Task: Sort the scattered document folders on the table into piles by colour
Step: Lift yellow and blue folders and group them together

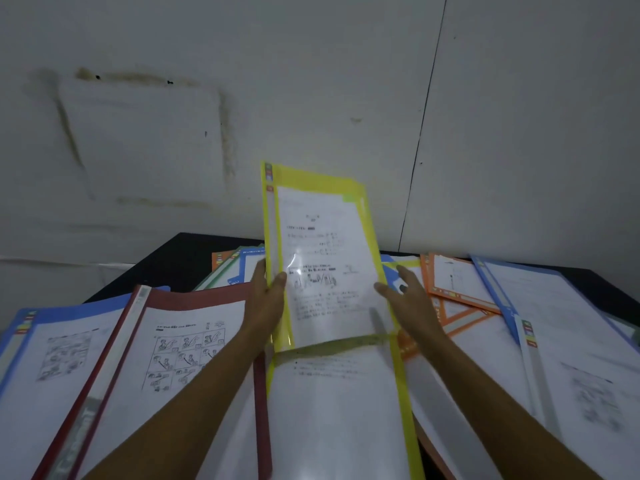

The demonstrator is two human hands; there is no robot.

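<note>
While the left hand (266,299) pinches one edge of the raised yellow folder (322,251), the right hand (412,303) hovers spread just beside the opposite edge. Gripped one-sidedly, the slick folder may slip onto the red folder (194,341) left of the hands, missing the second yellow folder (339,410) beneath them.

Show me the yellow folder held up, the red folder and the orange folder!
held yellow folder (322,258), head view, middle of its clear front.
red folder (194,341), head view, front over the cartoon page.
orange folder (457,282), head view, middle of its front.
</note>
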